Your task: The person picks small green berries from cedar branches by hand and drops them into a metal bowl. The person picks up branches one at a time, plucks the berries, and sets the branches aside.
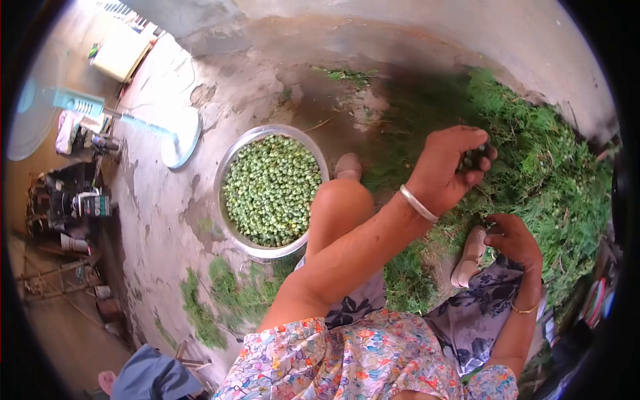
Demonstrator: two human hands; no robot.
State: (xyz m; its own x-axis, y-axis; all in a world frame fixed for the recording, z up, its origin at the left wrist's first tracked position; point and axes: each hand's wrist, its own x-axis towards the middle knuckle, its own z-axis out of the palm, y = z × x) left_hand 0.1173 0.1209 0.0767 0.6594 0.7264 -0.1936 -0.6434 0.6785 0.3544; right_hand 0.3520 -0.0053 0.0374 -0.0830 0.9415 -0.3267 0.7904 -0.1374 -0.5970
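Observation:
My left hand [453, 163], with a silver bangle at its wrist, is raised over the leafy green branches [547, 147]. Its fingers curl around several small dark green cones [475, 157], partly hidden by the palm. Lower down, my right hand [513, 243] is by my knee at the edge of the branches, its fingers bent inward. Whatever may be between those fingertips is too small to make out. A wide metal basin [223, 220] on the floor left of my legs holds a heap of small round green cones [272, 190].
A standing fan's round base [181, 138] is left of the basin. Loose green sprigs [233, 293] lie on the concrete floor [153, 233]. A wall [427, 27] runs behind the branches. Grey cloth [153, 377] hangs at lower left.

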